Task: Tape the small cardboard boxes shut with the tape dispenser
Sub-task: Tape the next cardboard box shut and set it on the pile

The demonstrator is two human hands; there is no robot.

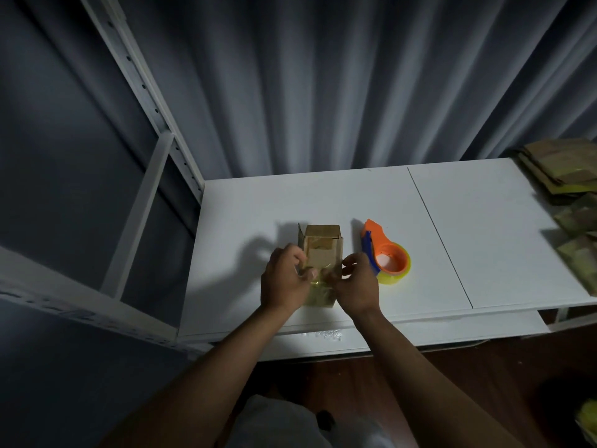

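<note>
A small brown cardboard box (323, 247) stands on the white table (452, 221), its far flaps partly raised and old tape on its top. My left hand (284, 279) holds the near left part of the box, thumb on a strip of yellowish clear tape (318, 282) across the near edge. My right hand (357, 284) pinches the same tape at the near right side. The orange and blue tape dispenser (384, 253), with a yellowish roll, lies on the table just right of my right hand, and neither hand touches it.
A stack of flattened and taped cardboard boxes (565, 176) lies at the table's right edge. A white metal shelf frame (155, 156) stands to the left. A grey curtain hangs behind the table. Dark wooden floor lies below the near edge.
</note>
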